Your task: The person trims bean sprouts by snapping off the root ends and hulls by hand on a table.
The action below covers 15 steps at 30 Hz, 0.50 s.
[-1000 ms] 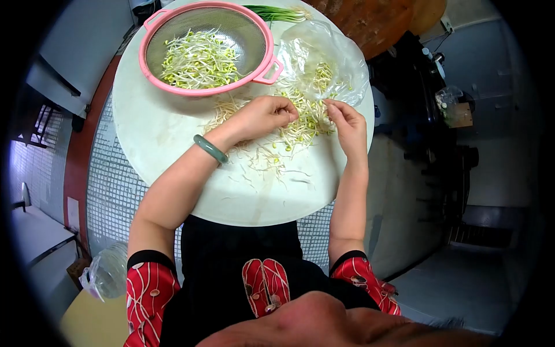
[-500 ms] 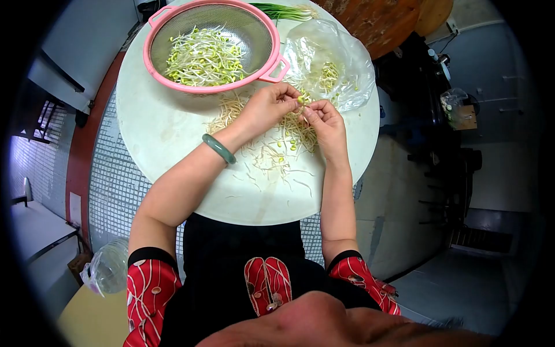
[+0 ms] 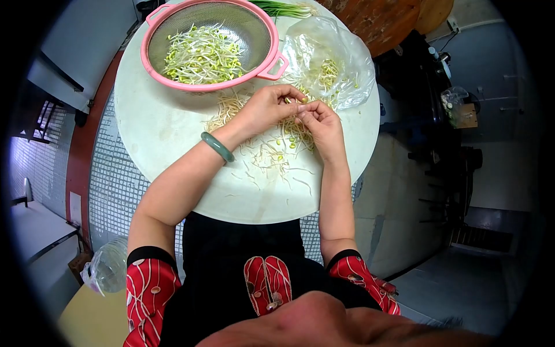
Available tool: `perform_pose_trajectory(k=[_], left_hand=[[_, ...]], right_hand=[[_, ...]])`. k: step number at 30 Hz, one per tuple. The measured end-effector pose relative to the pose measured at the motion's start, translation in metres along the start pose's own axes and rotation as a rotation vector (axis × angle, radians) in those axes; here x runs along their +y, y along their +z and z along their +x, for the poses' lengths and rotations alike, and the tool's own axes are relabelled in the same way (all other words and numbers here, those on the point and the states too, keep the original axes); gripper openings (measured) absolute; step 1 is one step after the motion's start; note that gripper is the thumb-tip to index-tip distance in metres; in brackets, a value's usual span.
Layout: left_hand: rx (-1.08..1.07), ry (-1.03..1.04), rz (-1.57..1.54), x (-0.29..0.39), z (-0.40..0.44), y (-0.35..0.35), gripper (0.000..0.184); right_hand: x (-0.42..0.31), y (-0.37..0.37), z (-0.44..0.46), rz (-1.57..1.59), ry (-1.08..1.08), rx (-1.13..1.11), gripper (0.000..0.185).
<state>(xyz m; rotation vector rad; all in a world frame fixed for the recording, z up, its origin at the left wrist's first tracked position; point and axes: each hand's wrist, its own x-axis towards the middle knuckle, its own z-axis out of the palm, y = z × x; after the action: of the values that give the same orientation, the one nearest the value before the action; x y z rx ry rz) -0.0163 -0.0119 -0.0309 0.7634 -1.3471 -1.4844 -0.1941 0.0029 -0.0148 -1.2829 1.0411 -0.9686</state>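
My left hand [image 3: 269, 110], with a green bangle on its wrist, pinches a bean sprout whose yellow head [image 3: 304, 100] shows at the fingertips. Against it, my right hand [image 3: 324, 124] is closed in a pinch, its thumb and forefinger meeting the left fingers over the same sprout. Much of the sprout is hidden by the fingers. Under both hands lies a pile of thin sprout tails [image 3: 230, 109], with several loose yellow heads among them. Beyond my left hand stands a pink-rimmed strainer [image 3: 199, 88] holding a heap of bean sprouts [image 3: 205, 56].
A clear plastic bag [image 3: 355, 69] with more sprouts lies at the right of the round white table [image 3: 156, 133]. Green onions [image 3: 286, 10] rest at its far edge. A large clear plastic bottle [image 3: 108, 266] is at the lower left, off the table.
My fingertips have drawn closer together, and my left forefinger now reaches over the right fingertips. The yellow sprout head between them has shifted slightly. The strainer and bag stay in place on the table.
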Motion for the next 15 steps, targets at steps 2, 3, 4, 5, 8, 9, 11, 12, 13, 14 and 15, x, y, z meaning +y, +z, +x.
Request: perform_pose_trajectory(k=[2,3,4,5,8,9,11,12,13,14,15], left_hand=[[0.014,-0.06,0.003,0.002,-0.001,-0.001,0.019],[0.02,-0.089,0.005,0.004,-0.002,-0.001,0.018],[0.04,-0.092,-0.002,0.004,-0.001,-0.001,0.018],[0.059,-0.095,-0.01,0.004,-0.001,-0.001,0.017],[0.099,-0.071,-0.013,0.0,0.002,-0.004,0.021],[0.108,-0.057,-0.011,0.002,0.003,-0.005,0.023],[0.117,-0.065,0.024,0.005,0.001,-0.004,0.023],[0.121,-0.069,0.042,0.008,0.0,-0.003,0.023],[0.127,-0.066,0.039,0.007,-0.001,-0.002,0.021],[0.132,-0.064,0.035,0.006,-0.001,-0.001,0.019],[0.136,-0.062,0.031,0.005,-0.001,0.0,0.017]], right_hand=[[0.001,0.002,-0.001,-0.006,-0.008,-0.008,0.009],[0.001,0.002,-0.001,-0.006,-0.014,-0.017,0.01],[0.001,0.002,-0.001,-0.006,-0.02,-0.026,0.011],[-0.001,0.003,-0.001,-0.008,-0.002,-0.008,0.012],[-0.006,0.001,-0.004,-0.015,0.023,0.04,0.014],[-0.004,-0.002,-0.004,-0.017,0.011,0.053,0.014],[-0.004,-0.007,-0.005,-0.023,-0.004,0.078,0.014],[-0.006,-0.009,-0.006,-0.027,-0.006,0.089,0.014],[-0.006,-0.01,-0.007,-0.03,-0.009,0.101,0.013],[-0.005,-0.011,-0.007,-0.038,-0.023,0.101,0.013],[-0.002,-0.013,-0.006,-0.046,-0.036,0.103,0.013]])
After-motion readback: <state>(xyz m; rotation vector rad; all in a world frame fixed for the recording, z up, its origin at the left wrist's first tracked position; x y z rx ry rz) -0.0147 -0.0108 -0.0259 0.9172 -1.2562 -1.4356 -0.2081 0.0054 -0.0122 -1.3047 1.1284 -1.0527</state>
